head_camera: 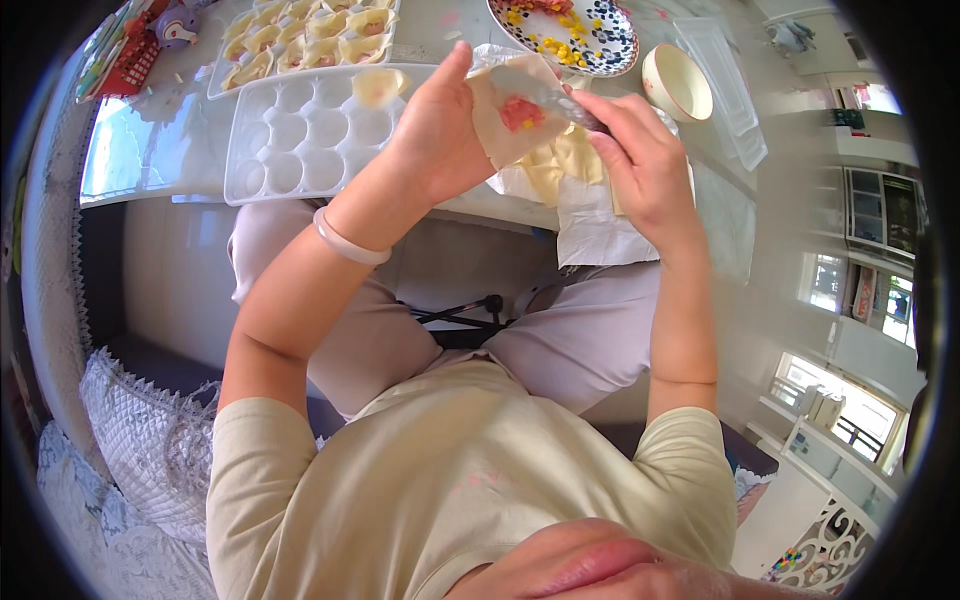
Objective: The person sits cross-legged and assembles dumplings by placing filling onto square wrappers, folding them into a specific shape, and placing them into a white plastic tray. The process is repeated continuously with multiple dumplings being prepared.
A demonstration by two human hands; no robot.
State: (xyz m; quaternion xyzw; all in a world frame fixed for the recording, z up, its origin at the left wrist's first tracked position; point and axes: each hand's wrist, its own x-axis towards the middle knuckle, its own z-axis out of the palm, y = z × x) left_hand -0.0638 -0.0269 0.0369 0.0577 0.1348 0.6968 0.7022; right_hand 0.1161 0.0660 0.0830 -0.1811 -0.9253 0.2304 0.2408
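Note:
On my left hand (442, 135) lies a square dumpling wrapper (491, 142), with a small lump of pink minced filling (521, 114) and a bit of corn at its middle. My right hand (649, 165) grips a metal utensil (574, 109), perhaps a spoon, whose far end is over the wrapper. Below the hands, more yellowish wrappers (559, 169) lie on white paper (600, 236). To the left is a white plastic tray (285, 131) with round hollows; one wrapped dumpling (380, 86) sits in its top row. A second tray behind it holds several filled dumplings (322, 26).
A patterned plate (622, 45) with corn and pink filling stands at the back. Right of it are a cream bowl (679, 82) and a clear plastic tray (724, 90). A red basket (131, 64) of pens stands at the far left. The table edge runs above my knees.

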